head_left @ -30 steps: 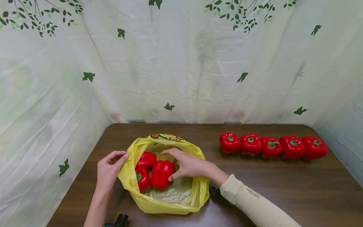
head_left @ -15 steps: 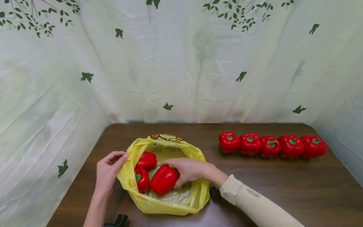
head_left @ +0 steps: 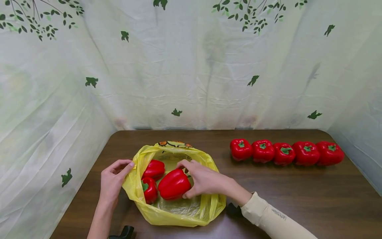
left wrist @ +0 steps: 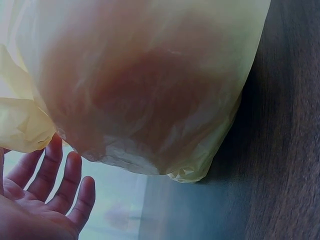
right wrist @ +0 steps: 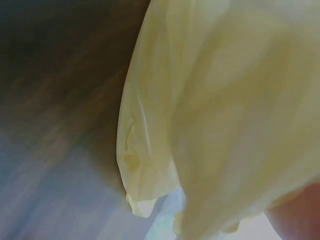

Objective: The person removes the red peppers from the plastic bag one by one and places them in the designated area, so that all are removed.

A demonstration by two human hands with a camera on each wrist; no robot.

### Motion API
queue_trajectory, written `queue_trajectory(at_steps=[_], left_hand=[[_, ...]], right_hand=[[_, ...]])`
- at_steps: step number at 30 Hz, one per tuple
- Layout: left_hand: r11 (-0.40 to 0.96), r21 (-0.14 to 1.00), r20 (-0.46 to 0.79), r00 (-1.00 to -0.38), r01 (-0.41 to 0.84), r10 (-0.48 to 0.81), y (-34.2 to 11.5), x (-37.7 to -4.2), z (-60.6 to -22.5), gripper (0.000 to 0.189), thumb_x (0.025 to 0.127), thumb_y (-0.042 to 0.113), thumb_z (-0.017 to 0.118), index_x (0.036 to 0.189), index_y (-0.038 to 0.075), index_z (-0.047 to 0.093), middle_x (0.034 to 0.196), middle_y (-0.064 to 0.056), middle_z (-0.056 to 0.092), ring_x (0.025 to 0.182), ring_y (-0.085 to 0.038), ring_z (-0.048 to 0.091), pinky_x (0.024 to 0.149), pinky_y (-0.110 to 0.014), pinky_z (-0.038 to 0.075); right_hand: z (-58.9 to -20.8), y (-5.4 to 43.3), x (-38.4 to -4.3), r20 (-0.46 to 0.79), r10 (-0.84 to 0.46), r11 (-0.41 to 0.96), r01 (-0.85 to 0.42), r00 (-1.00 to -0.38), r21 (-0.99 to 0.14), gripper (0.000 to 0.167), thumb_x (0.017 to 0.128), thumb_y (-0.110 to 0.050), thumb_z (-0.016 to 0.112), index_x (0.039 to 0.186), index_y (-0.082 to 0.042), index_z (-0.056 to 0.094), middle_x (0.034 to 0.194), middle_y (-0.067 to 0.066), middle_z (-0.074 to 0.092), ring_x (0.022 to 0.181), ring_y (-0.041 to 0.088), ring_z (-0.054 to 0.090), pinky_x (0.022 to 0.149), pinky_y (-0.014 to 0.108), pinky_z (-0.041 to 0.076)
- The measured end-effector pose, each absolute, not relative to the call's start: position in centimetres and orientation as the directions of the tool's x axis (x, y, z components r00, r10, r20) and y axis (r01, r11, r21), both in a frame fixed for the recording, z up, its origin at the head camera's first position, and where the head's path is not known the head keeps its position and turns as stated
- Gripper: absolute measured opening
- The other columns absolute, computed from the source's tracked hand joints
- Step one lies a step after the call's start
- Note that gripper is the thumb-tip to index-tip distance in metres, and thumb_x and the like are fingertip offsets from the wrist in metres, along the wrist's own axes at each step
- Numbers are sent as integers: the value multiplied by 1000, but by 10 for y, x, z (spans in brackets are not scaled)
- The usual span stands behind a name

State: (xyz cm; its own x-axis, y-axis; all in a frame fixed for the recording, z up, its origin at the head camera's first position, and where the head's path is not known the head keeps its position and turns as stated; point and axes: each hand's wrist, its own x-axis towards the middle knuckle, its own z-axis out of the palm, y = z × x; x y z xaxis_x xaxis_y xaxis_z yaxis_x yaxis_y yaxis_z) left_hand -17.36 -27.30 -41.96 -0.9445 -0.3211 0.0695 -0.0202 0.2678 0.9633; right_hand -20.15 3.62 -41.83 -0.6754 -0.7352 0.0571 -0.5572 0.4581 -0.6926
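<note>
A yellow plastic bag [head_left: 170, 217] stands with its mouth wide on the table. My left hand [head_left: 111, 181] pinches its left rim between thumb and index finger; in the left wrist view the other fingers of this left hand [left wrist: 55, 195] are spread beside the bag. Inside, my right hand [head_left: 206, 179] holds a red bell pepper [head_left: 173, 184] by its right end, fingers above and thumb below. Two more peppers lie at the bag's left: one behind [head_left: 154, 169] and one in front [head_left: 150, 190] with its green stem showing. The right wrist view shows mostly yellow plastic [right wrist: 150, 125].
At the back right, several red bell peppers [head_left: 285, 154] stand in a row, stems up. The brown table [head_left: 283, 196] meets a pale leaf-printed curtain [head_left: 191, 66] behind. A black object [head_left: 126, 232] sits at the near left edge.
My right hand first tilted the pepper, then shifted right and slightly up with it. The bag's right side has bulged outward with the wrist. My left hand has stayed on the rim.
</note>
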Motion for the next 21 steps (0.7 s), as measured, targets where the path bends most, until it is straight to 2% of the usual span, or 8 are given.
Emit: queue_trajectory(at_steps=[4, 7, 13, 18, 21], left_hand=[[267, 963, 70, -944, -20, -321, -273, -173, -419, 29, 92, 24, 72, 108, 0, 70, 97, -1, 67, 81, -17, 60, 69, -21, 54], [259, 966, 72, -944, -14, -321, -273, -173, -419, 29, 91, 23, 73, 107, -1, 70, 95, -1, 67, 79, -16, 60, 68, -21, 54], [228, 974, 90, -943, 16, -321, -273, -174, -419, 27, 89, 20, 75, 103, -3, 70, 89, -1, 67, 75, -14, 60, 64, -20, 53], [214, 977, 93, -943, 24, -319, -274, -173, -418, 25, 89, 20, 75, 102, -2, 71, 90, -1, 67, 75, -14, 60, 64, -20, 53], [218, 976, 93, -942, 22, -321, -274, -173, -418, 25, 89, 20, 75, 102, -1, 71, 91, -2, 67, 75, -14, 60, 64, -20, 53]], right_hand=[[-416, 43, -193, 147, -705, 417, -574, -693, -704, 78, 71, -29, 86, 135, -24, 43, 121, -9, 53, 115, 8, 51, 94, 30, 47], [-415, 49, -187, 208, -672, 364, -562, -711, -743, 77, 70, -22, 85, 134, -22, 43, 123, -10, 53, 115, 9, 53, 97, 31, 46], [-412, 61, -174, 308, -595, 275, -548, -742, -790, 76, 67, -10, 82, 131, -25, 45, 122, -11, 52, 109, 11, 57, 88, 29, 52], [-407, 73, -168, 414, -538, 292, -623, -734, -726, 76, 66, -12, 84, 131, -27, 47, 123, -14, 50, 108, 8, 55, 84, 29, 53], [-404, 81, -165, 425, -518, 324, -630, -743, -706, 77, 66, -14, 85, 132, -30, 48, 123, -16, 50, 107, 6, 54, 83, 31, 53]])
